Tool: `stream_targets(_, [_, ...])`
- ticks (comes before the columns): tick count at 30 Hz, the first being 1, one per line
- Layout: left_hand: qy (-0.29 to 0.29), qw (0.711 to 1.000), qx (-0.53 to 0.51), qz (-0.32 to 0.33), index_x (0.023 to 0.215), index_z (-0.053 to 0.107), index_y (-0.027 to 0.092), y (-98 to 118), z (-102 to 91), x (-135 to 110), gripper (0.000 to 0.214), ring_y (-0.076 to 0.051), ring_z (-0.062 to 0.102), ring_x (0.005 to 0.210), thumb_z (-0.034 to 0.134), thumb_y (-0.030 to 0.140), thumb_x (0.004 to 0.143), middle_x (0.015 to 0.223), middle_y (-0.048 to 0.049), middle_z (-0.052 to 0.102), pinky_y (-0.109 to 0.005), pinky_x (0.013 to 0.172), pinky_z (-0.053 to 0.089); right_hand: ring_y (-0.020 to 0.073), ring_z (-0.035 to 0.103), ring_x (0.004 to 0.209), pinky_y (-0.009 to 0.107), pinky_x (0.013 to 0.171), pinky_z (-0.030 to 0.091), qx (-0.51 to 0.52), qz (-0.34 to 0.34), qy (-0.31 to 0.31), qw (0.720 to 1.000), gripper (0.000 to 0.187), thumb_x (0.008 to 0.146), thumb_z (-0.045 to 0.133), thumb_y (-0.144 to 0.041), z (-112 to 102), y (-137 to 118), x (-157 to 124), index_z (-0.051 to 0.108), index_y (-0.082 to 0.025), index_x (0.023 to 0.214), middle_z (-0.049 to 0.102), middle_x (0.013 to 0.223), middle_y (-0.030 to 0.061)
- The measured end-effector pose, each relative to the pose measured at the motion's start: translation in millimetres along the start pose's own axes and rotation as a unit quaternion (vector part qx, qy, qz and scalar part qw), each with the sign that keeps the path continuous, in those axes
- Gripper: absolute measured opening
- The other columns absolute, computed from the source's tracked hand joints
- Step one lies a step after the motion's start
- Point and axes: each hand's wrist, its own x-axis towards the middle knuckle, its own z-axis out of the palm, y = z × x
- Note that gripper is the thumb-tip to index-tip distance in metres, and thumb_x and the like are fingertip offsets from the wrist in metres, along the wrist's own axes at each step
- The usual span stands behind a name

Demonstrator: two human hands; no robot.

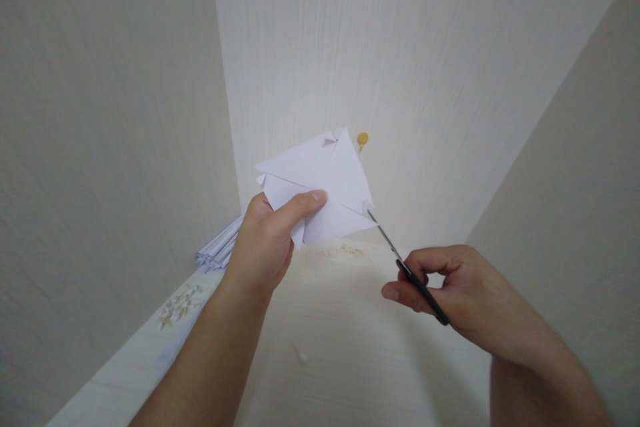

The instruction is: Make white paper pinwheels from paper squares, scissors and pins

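My left hand (pixel 273 233) grips a piece of folded white paper (pixel 330 177), the thumb pressed flat on its front face and the other fingers behind it. Cuts or fold lines run across the paper, and small flaps stick up at its edges. In my right hand (pixel 445 287) is a pair of scissors (pixel 421 291) with a black handle. Their thin metal blades point up and left, and the tips meet the paper's lower right corner. Part of the handle is hidden by my fingers.
A stack of white folded paper (pixel 219 247) lies at the left, against the side wall (pixel 120 113). The light table surface (pixel 345 353) carries a printed floral pattern (pixel 180 305). On the back wall (pixel 300 47) is a small yellow round thing (pixel 363 139).
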Motion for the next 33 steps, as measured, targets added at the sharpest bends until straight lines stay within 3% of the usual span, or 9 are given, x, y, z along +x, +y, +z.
stream_targets(9, [-0.015, 1.000, 0.004, 0.018, 0.101, 0.075, 0.015, -4, -5.2, 0, 0.034, -0.029, 0.075, 0.093, 0.081, 0.025, 0.069, 0.097, -0.0079, 0.079, -0.036, 0.081, 0.061, 0.0108, 0.029, 0.056, 0.027, 0.049, 0.023, -0.005, 0.031, -0.013, 0.999, 0.057, 0.072, 0.078, -0.062, 0, 2, 2, 0.044, -0.020, 0.054, 0.034, 0.057, -0.0050])
stream_targets(13, [-0.006, 0.999, 0.018, 0.031, 0.094, 0.076, 0.014, -13, -15.7, 4, 0.028, -0.024, 0.074, 0.088, 0.082, 0.028, 0.071, 0.100, -0.0089, 0.079, -0.031, 0.077, 0.059, 0.0114, 0.035, 0.056, 0.026, 0.050, 0.027, -0.012, 0.045, -0.026, 0.999, 0.042, 0.074, 0.078, -0.056, 2, 8, 1, 0.062, -0.019, 0.063, 0.044, 0.058, -0.0040])
stream_targets(16, [0.040, 0.999, 0.029, -0.003, 0.093, 0.076, 0.012, -17, -20.0, 12, 0.032, -0.023, 0.074, 0.085, 0.084, 0.028, 0.067, 0.099, -0.0099, 0.079, -0.030, 0.075, 0.057, 0.0124, 0.043, 0.058, 0.026, 0.052, 0.031, -0.032, 0.073, -0.068, 0.995, 0.038, 0.075, 0.075, -0.055, -3, 6, 5, 0.072, -0.017, 0.075, 0.055, 0.063, -0.0022])
stream_targets(18, [0.082, 0.993, 0.061, -0.067, 0.093, 0.075, 0.012, -16, -22.5, 11, 0.034, -0.022, 0.073, 0.076, 0.083, 0.027, 0.064, 0.093, -0.0096, 0.079, -0.029, 0.067, 0.055, 0.0130, 0.045, 0.057, 0.026, 0.052, 0.031, -0.077, 0.095, -0.127, 0.984, 0.042, 0.072, 0.075, -0.058, -7, 2, 7, 0.070, -0.017, 0.068, 0.054, 0.059, -0.0024])
stream_targets(20, [0.133, 0.975, 0.112, -0.137, 0.091, 0.074, 0.011, -10, -28.3, -4, 0.032, -0.021, 0.069, 0.063, 0.081, 0.027, 0.063, 0.084, -0.0091, 0.078, -0.027, 0.055, 0.050, 0.0133, 0.047, 0.056, 0.025, 0.053, 0.031, -0.122, 0.117, -0.181, 0.969, 0.042, 0.073, 0.073, -0.058, -8, -3, 7, 0.069, -0.017, 0.064, 0.056, 0.057, -0.0022])
stream_targets(21, [0.152, 0.967, 0.128, -0.162, 0.093, 0.074, 0.012, -6, -33.1, -18, 0.033, -0.020, 0.068, 0.062, 0.080, 0.027, 0.064, 0.084, -0.0090, 0.078, -0.027, 0.053, 0.048, 0.0137, 0.049, 0.056, 0.026, 0.052, 0.032, -0.147, 0.130, -0.177, 0.964, 0.042, 0.074, 0.071, -0.057, -5, -5, 4, 0.070, -0.016, 0.065, 0.058, 0.058, -0.0012])
stream_targets(25, [0.185, 0.943, 0.174, -0.214, 0.090, 0.075, 0.011, 16, -63.6, -86, 0.029, -0.023, 0.071, 0.071, 0.080, 0.026, 0.066, 0.089, -0.0127, 0.079, -0.028, 0.059, 0.051, 0.0177, 0.062, 0.065, 0.027, 0.055, 0.035, -0.289, 0.138, -0.212, 0.923, 0.039, 0.091, 0.057, -0.045, 22, -8, -12, 0.076, -0.014, 0.080, 0.072, 0.074, 0.0097])
stream_targets(28, [0.196, 0.936, 0.197, -0.218, 0.095, 0.076, 0.011, 32, -86.8, -128, 0.032, -0.026, 0.073, 0.084, 0.080, 0.028, 0.068, 0.098, -0.0138, 0.079, -0.030, 0.066, 0.054, 0.0237, 0.068, 0.079, 0.029, 0.061, 0.038, -0.324, 0.137, -0.206, 0.913, 0.029, 0.091, 0.058, -0.030, 45, -12, -23, 0.077, -0.008, 0.090, 0.076, 0.094, 0.0208])
stream_targets(33, [0.190, 0.935, 0.210, -0.213, 0.099, 0.075, 0.011, 59, -100.0, -173, 0.033, -0.029, 0.073, 0.098, 0.080, 0.027, 0.070, 0.109, -0.0150, 0.078, -0.033, 0.078, 0.056, 0.0268, 0.070, 0.095, 0.029, 0.073, 0.045, -0.343, 0.116, -0.216, 0.907, 0.031, 0.093, 0.059, -0.032, 60, -29, -25, 0.076, -0.007, 0.098, 0.075, 0.104, 0.0209])
